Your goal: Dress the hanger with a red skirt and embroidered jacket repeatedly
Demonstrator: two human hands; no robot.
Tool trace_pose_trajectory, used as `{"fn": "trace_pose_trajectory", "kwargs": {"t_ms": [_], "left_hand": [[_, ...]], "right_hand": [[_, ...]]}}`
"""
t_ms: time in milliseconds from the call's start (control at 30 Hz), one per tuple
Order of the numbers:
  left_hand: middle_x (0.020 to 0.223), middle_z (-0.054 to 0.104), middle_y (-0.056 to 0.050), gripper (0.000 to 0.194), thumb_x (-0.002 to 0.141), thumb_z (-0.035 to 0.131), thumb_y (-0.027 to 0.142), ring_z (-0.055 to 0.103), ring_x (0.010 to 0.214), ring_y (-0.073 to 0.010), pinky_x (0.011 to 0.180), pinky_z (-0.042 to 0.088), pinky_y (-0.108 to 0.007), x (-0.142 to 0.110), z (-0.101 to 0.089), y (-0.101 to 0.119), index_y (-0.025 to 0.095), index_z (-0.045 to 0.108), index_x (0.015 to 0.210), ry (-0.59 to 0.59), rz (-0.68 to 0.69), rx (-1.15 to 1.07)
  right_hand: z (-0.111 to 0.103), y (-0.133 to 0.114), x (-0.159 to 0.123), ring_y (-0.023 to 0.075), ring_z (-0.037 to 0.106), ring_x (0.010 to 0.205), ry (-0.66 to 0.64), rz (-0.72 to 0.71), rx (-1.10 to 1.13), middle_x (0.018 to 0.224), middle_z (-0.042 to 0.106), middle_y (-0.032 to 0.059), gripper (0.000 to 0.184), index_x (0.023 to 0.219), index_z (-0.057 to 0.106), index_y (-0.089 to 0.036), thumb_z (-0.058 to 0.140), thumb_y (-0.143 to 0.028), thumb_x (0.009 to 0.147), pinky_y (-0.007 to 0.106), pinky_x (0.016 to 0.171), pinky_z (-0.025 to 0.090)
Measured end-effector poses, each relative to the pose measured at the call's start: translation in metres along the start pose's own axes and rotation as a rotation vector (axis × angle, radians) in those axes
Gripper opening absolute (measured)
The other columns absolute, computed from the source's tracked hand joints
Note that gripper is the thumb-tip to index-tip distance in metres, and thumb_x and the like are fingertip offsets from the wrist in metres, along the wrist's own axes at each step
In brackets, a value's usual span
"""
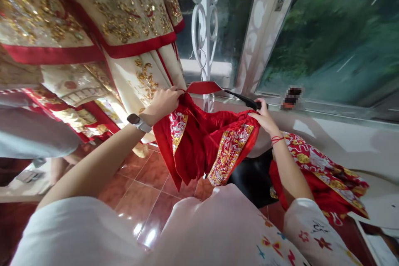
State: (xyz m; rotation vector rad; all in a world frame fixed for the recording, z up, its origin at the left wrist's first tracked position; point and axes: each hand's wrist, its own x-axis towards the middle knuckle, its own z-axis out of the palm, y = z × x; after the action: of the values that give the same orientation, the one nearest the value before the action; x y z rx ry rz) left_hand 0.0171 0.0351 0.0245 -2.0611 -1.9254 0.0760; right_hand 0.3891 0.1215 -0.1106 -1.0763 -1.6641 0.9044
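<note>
A red embroidered garment (pixel 202 145) with gold and white trim hangs from a red and black hanger (pixel 215 88) in front of me. My left hand (pixel 163 102), with a watch on the wrist, is closed on the garment's shoulder at the hanger's left end. My right hand (pixel 264 116), a red string round its wrist, grips the garment's other shoulder near the hanger's black right end. The hanger's wire hook rises towards a white window grille (pixel 204 16).
Cream and gold robes with red borders (pixel 124 16) hang at the left. Another red embroidered cloth (pixel 324 170) lies over a black seat (pixel 252 178) on the right. A white ledge (pixel 343 137) runs below the window. Red floor tiles (pixel 146 199) show underneath.
</note>
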Motion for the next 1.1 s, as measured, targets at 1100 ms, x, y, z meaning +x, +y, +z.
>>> {"fn": "trace_pose_trajectory", "kwargs": {"t_ms": [1100], "left_hand": [[0.135,0.052,-0.028,0.043,0.097,0.033,0.019,0.065,0.104,-0.0381,0.086,0.049,-0.049,-0.027,-0.006,0.016,0.011,0.053,0.134,0.014,-0.124,-0.078]], "right_hand": [[-0.045,-0.151,0.032,0.018,0.069,0.074,-0.467,0.163,-0.285,0.094,0.077,0.0058,0.046,0.123,0.073,-0.02,0.07,-0.022,0.077,0.035,0.073,0.062]]}}
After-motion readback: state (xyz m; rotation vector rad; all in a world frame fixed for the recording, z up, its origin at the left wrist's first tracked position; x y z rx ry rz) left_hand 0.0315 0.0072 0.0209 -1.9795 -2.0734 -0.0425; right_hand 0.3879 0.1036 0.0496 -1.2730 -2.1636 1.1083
